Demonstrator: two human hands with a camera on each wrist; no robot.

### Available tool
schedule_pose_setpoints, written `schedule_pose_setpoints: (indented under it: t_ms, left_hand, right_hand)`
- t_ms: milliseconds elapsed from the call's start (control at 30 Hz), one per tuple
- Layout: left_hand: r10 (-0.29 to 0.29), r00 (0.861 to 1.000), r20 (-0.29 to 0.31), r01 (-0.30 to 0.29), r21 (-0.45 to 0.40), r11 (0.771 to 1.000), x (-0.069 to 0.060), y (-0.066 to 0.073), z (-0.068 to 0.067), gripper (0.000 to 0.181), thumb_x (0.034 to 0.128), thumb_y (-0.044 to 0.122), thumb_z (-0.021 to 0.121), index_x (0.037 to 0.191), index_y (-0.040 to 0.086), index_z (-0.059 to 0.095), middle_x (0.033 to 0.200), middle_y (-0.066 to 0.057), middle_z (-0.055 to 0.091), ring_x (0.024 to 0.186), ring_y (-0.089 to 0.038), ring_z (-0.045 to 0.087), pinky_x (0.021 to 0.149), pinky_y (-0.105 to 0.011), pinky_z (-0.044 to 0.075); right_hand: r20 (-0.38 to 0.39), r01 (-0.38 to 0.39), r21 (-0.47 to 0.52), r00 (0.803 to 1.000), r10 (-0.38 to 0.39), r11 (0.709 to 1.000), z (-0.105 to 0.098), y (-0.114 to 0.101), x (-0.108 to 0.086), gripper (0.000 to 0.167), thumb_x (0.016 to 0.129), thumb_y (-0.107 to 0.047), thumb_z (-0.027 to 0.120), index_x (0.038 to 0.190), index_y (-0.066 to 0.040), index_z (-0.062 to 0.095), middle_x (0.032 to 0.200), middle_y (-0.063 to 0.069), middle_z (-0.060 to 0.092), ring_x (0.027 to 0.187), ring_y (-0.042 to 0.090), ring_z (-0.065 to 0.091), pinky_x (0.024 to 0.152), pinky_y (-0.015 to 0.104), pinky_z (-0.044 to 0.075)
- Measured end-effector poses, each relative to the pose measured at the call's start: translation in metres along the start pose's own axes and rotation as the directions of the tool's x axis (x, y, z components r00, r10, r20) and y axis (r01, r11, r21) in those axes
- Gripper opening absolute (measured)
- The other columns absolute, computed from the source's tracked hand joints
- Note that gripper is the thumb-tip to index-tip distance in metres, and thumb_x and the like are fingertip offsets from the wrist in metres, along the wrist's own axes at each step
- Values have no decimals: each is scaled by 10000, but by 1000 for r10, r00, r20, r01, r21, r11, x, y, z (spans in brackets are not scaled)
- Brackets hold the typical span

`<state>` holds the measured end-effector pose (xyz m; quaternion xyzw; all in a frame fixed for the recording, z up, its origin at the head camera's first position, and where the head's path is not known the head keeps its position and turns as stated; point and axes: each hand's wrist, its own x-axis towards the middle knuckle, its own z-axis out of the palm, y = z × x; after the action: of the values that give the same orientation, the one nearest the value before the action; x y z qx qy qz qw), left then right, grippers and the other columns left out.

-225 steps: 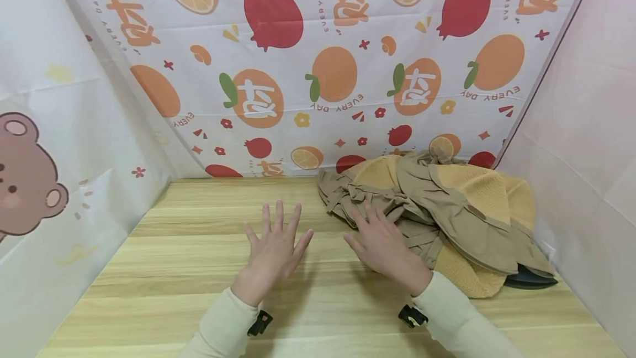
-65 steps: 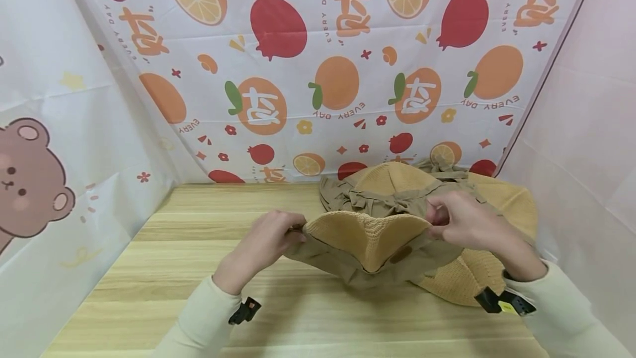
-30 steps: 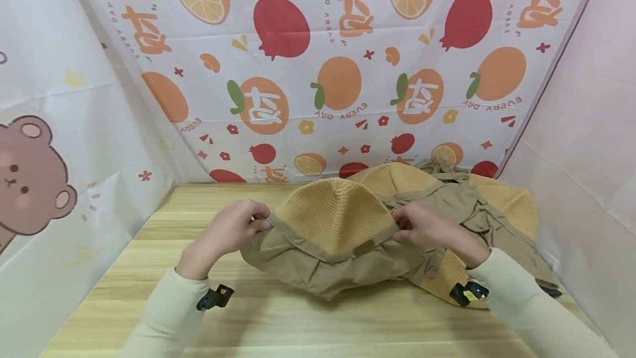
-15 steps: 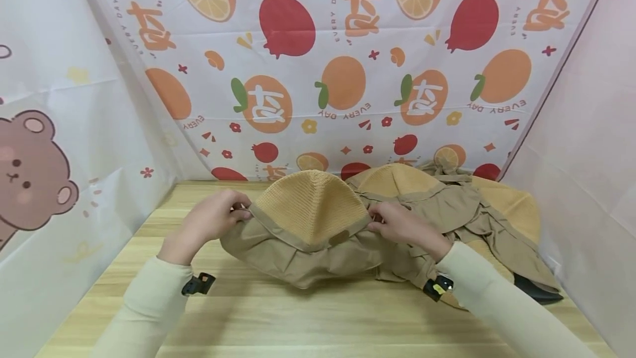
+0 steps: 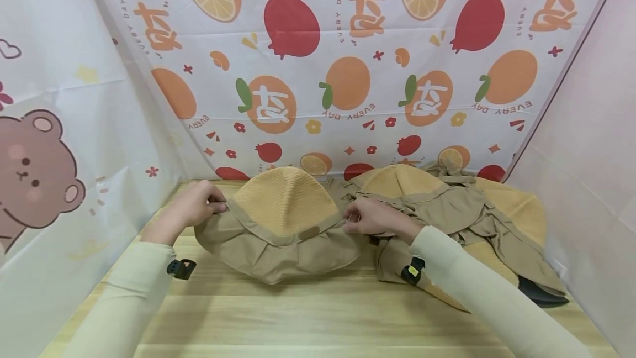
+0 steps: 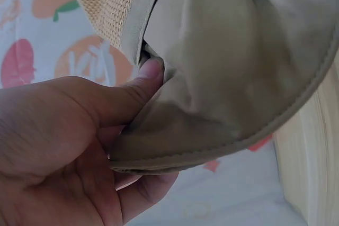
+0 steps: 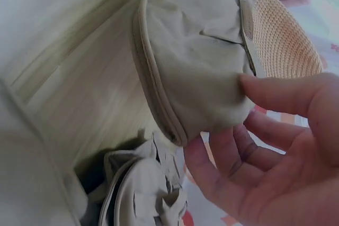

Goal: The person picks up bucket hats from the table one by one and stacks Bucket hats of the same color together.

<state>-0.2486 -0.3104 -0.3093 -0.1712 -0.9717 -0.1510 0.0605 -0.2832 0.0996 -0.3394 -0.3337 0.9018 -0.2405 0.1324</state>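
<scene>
Nearest, toward 6 o'clock, stretches the pale, wood-grained surface (image 5: 278,319). Over its middle, at 9 o'clock from the heap, is the sun hat of straw-yellow woven fabric and taupe cloth (image 5: 285,209). Its wide taupe brim drapes toward 6 o'clock in soft pleats, finished with a stitched edge. A flat taupe band dips to a shallow V at the crown's base and carries a small brown oval patch (image 5: 309,232). Above it the ribbed crown rises to a rounded peak, with a ridge down its middle.

At the hat's 10 o'clock, the left hand (image 5: 191,206) has its grip pinching the brim close to the band; at 3 o'clock, the right hand (image 5: 375,217) pinches the opposite side, thumb on the cloth, fingers beneath.

Toward 2 to 3 o'clock sits the rumpled heap of taupe and straw-yellow hats (image 5: 447,209), and at 12 o'clock hangs the white fruit-printed curtain (image 5: 318,26).

Compared with 2.2 seconds ago, the hat has shifted toward 9 o'clock, away from the heap, and its crown, then sunk into a hollow, now stands up.
</scene>
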Motion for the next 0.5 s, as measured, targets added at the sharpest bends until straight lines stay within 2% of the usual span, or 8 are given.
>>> schedule_pose_setpoints:
  t_ms: [67,133,300,367,500]
  left_hand:
    - [-13,1000,3,13,12,1000,2,-8,-1,53,891,64,769,855,51,805,793,-54,762,704,-143,607,642,-336,488]
    - [-20,1000,8,20,12,1000,4,-15,-3,48,890,58,767,861,36,798,791,-66,758,715,-162,632,647,-354,511]
    - [-59,998,23,60,-9,998,10,-32,-7,48,874,41,775,873,-6,789,804,-120,755,744,-229,667,661,-400,542]
    - [-87,996,26,87,-16,996,11,-40,-9,55,868,35,774,870,-19,782,813,-150,750,755,-257,671,658,-400,541]
    - [-140,989,40,141,-18,990,12,-53,-14,63,868,25,753,869,-36,766,849,-212,739,766,-292,670,639,-380,527]
  right_hand:
    - [23,16,19,1000,-17,1000,1,0,6,293,950,-103,697,1233,-31,726,1058,51,753,897,84,659,802,268,555]
    - [24,25,27,999,-26,999,2,-1,12,296,932,-63,699,1224,-29,734,1048,59,761,881,73,653,803,257,550]
    - [-8,-4,45,1000,5,999,9,-6,29,141,953,-79,702,1063,-59,787,886,32,732,739,56,543,701,230,474]
    - [-25,-20,33,999,21,999,12,-9,37,128,958,-94,703,1046,-65,792,885,34,742,741,69,567,703,243,495]
    - [-67,-55,-3,996,55,998,19,-17,55,157,943,-111,728,1084,-73,786,983,48,779,854,109,678,768,268,568]
